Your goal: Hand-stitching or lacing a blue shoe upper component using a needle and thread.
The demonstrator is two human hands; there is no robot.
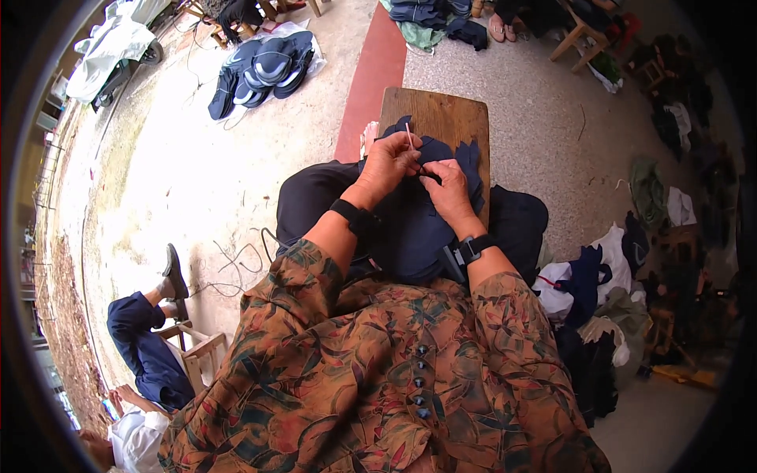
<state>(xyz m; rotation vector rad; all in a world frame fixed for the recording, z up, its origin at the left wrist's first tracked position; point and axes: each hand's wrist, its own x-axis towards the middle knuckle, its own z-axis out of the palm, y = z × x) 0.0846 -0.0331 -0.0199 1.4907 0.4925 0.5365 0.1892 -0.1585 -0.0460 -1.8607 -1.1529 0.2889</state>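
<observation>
Left hand [388, 164]: thumb and fingers pinched on a slim, pale-pink, rod-like tool [408, 135], tip up. Short grip, probably for fine control. Right hand [448, 188]: fingertips closed on a small dark bit at the cloth, just beside your left fingertips; thread or fabric edge, cannot tell which.

The navy-blue, matte, soft fabric piece [436, 150] lies under both your hands, bunched, with jagged-looking points past your fingers. It rests on a brown, grained wooden bench top [451, 110], which likely gives the limp cloth firm backing. Your hands sit close together, seemingly so one steadies the work for the other.

Beyond your left hand, farther off: a pile of dark, rounded fabric pieces with pale curved bands [272, 67]. Right of your right forearm: a loose, crumpled heap of white and navy cloth [583, 284].
</observation>
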